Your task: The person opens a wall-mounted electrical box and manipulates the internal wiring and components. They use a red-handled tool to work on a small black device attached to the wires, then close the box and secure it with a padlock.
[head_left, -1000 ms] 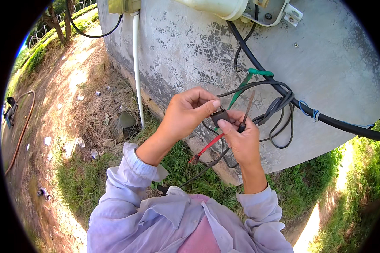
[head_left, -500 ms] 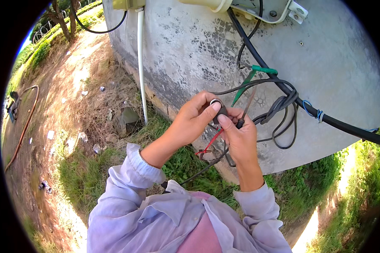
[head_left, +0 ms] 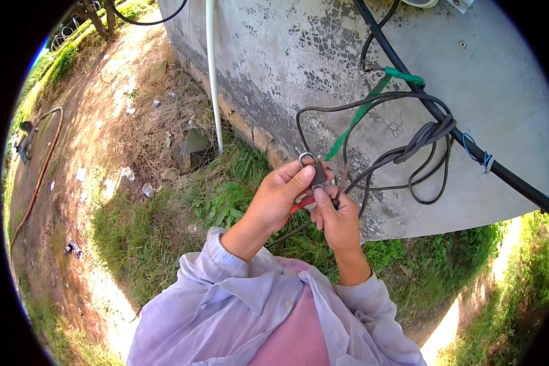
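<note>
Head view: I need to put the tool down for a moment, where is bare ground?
Bare dirt lies left of the white pipe, between the wall and the orange hose. Grass below it is open too. By the hands, dark cables and green tape crowd the wall.

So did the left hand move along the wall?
Cannot tell. The camera itself shifted; the left hand sits just below the green strap on the wall, much as before.
</note>
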